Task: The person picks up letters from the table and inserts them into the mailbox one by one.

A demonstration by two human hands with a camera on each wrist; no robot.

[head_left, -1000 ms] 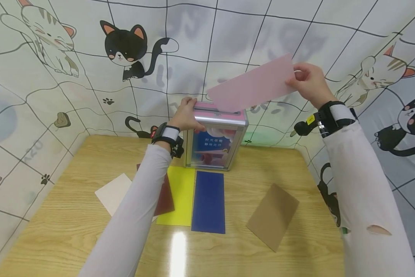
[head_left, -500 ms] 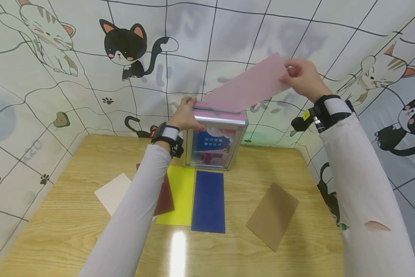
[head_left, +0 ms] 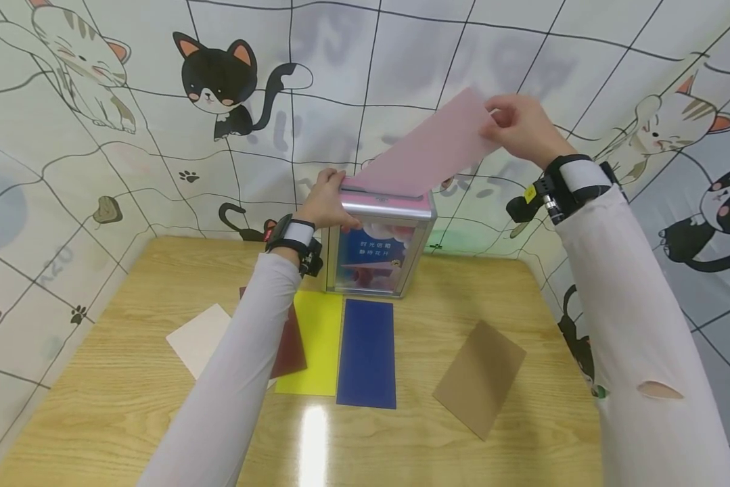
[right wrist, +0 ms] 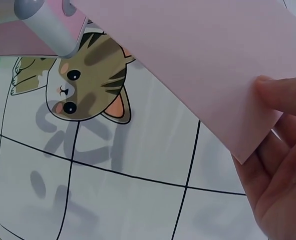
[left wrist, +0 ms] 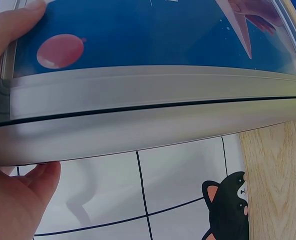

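1. Gripping the top left edge of the small metal-framed box with the blue printed front panel (head_left: pixel 379 245), the left hand (head_left: pixel 328 203) had its fingers curled over the rim and its thumb on the near side.
2. On the wooden table (head_left: pixel 127 379) lay a cream card (head_left: pixel 199 338), a dark red card (head_left: pixel 291 345), a yellow rectangular card (head_left: pixel 313 341), a dark blue rectangular card (head_left: pixel 367 353) and a brown card (head_left: pixel 480 379), all in front of the box.
3. Above the box slanted the pale pink rectangular paper card (head_left: pixel 425 149), its lower end at the pink top of the box.
4. Pinching that card's upper right corner, the right hand (head_left: pixel 519 128) held it up, with the card stretching down and left from the grip.
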